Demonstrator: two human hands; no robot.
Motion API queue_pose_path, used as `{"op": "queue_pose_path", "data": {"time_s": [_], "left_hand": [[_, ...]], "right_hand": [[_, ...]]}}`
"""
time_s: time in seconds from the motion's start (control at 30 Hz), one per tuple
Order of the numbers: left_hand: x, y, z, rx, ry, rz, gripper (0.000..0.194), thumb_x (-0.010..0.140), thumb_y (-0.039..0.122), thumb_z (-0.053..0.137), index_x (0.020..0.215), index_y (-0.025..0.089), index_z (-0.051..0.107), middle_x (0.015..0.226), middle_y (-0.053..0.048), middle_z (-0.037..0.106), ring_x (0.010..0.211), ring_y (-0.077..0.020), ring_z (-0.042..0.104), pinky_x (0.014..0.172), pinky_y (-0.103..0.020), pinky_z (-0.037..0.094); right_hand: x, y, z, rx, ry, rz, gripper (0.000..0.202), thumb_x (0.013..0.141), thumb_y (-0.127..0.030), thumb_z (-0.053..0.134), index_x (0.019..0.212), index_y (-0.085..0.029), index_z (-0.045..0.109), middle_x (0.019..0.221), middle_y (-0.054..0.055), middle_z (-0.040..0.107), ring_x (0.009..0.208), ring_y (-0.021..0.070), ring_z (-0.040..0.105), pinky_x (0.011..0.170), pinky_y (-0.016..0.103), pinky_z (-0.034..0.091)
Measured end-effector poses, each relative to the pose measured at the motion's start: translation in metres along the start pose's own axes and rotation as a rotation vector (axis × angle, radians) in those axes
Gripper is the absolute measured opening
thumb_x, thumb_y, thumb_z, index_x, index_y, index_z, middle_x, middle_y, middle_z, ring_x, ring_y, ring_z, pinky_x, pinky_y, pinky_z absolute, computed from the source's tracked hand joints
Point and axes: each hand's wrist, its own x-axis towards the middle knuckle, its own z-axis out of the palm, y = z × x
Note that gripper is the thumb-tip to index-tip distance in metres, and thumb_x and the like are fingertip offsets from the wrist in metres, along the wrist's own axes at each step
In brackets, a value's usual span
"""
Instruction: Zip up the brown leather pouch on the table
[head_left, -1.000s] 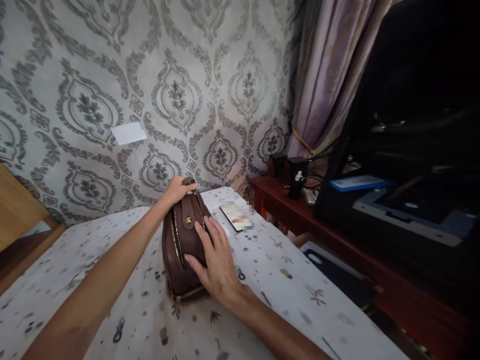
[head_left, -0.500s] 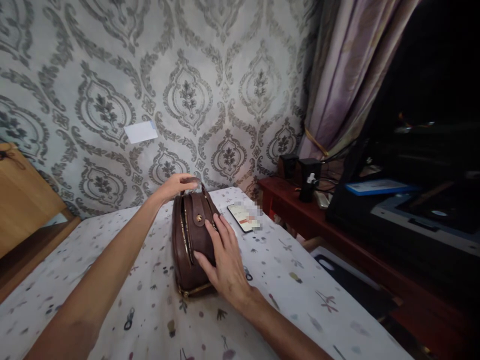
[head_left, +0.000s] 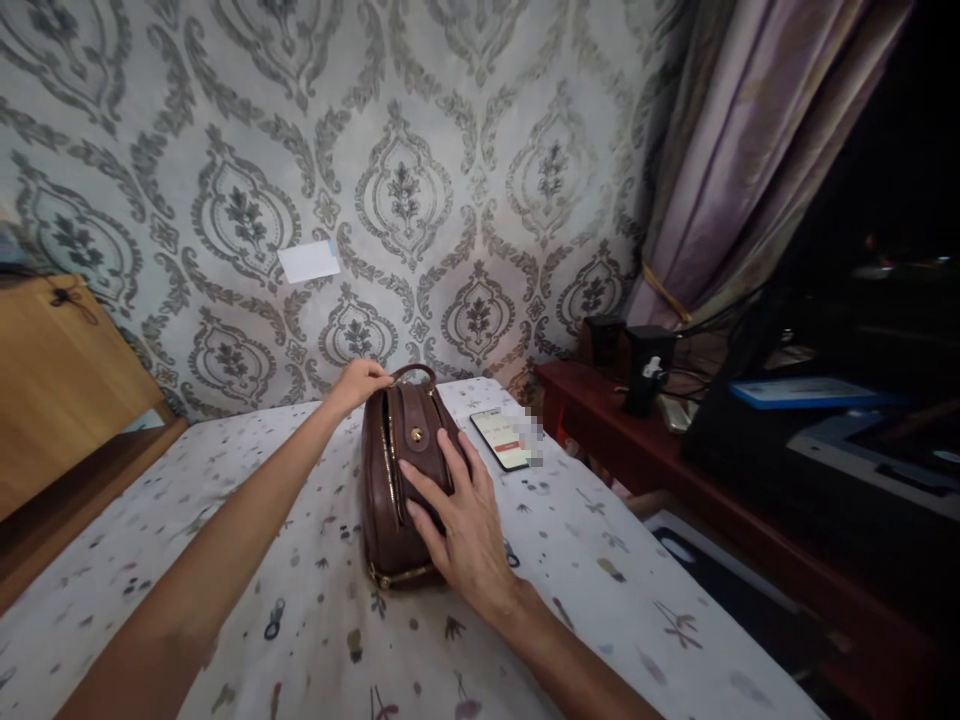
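Change: since the earlier frames the view has swung left, so the handbag sits further right in the head view and more of the wooden furniture at the left shows; both hands keep their places on the bag.
Handbag (head_left: 401,480): brown leather, standing on its narrow base on the patterned tablecloth (head_left: 225,560), just left of the table's middle; its long axis runs from the person toward the wall, the strap end pointing at the wall, the zip along the top.
Left hand (head_left: 360,383): at the bag's far end, fingers curled together around the strap loop at the top; whether they pinch the zip pull cannot be told.
Right hand (head_left: 457,525): palm flat against the bag's right face, fingers spread and pointing up toward the brass stud, thumb low near the base.
Phone (head_left: 504,440): flat on the cloth just right of the bag, screen up, apart from it.
Surroundings: damask wallpaper (head_left: 405,200) behind, a white card (head_left: 308,261) stuck on it, a curtain (head_left: 750,150) and a dark red shelf (head_left: 675,480) to the right.
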Motion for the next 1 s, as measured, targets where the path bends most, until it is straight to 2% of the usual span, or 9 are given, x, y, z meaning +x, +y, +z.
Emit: {"op": "queue_pose_path", "data": {"time_s": [0.27,0.53,0.7,0.87,1.0], "left_hand": [[-0.021,-0.006,0.014,-0.260,0.178,-0.046,0.029,0.061,0.045,0.072,0.061,0.016,0.066,0.059,0.001,0.060,0.062,-0.0148,0.051,0.065,-0.027,0.036],[-0.048,0.002,0.023,-0.440,0.272,-0.023,0.031,0.057,0.046,0.074,0.065,0.017,0.067,0.065,0.000,0.062,0.067,-0.0157,0.051,0.071,-0.029,0.039],[-0.062,0.010,0.022,-0.445,0.252,0.017,0.029,0.059,0.045,0.075,0.066,0.019,0.065,0.066,0.001,0.060,0.069,-0.0156,0.050,0.073,-0.028,0.038],[-0.066,0.015,0.022,-0.386,0.171,0.028,0.029,0.064,0.046,0.073,0.069,0.019,0.062,0.068,0.002,0.058,0.068,-0.0152,0.050,0.069,-0.027,0.038],[-0.070,0.014,0.024,-0.303,0.127,0.036,0.027,0.061,0.041,0.073,0.071,0.019,0.060,0.067,0.003,0.056,0.068,-0.0156,0.050,0.068,-0.027,0.037]], "right_hand": [[0.000,-0.002,0.001,0.005,0.004,0.022,0.037,0.094,-0.020,0.052,0.129,-0.026,0.064,0.160,0.012,0.031,0.149,0.0367,0.024,0.110,0.062,0.040],[0.001,0.001,-0.001,0.046,-0.017,0.037,0.037,0.093,-0.020,0.052,0.128,-0.026,0.063,0.160,0.011,0.031,0.148,0.0364,0.024,0.110,0.062,0.040],[0.001,0.002,-0.002,0.058,-0.016,0.037,0.038,0.096,-0.022,0.048,0.131,-0.027,0.060,0.159,0.010,0.031,0.149,0.0347,0.023,0.112,0.061,0.038],[0.000,0.002,-0.002,0.063,-0.019,0.038,0.042,0.098,-0.028,0.047,0.140,-0.025,0.052,0.157,0.012,0.034,0.149,0.0331,0.022,0.115,0.060,0.035],[0.000,0.002,-0.001,0.048,-0.025,0.031,0.045,0.098,-0.033,0.049,0.142,-0.025,0.051,0.157,0.012,0.034,0.149,0.0345,0.022,0.114,0.061,0.036]]}}
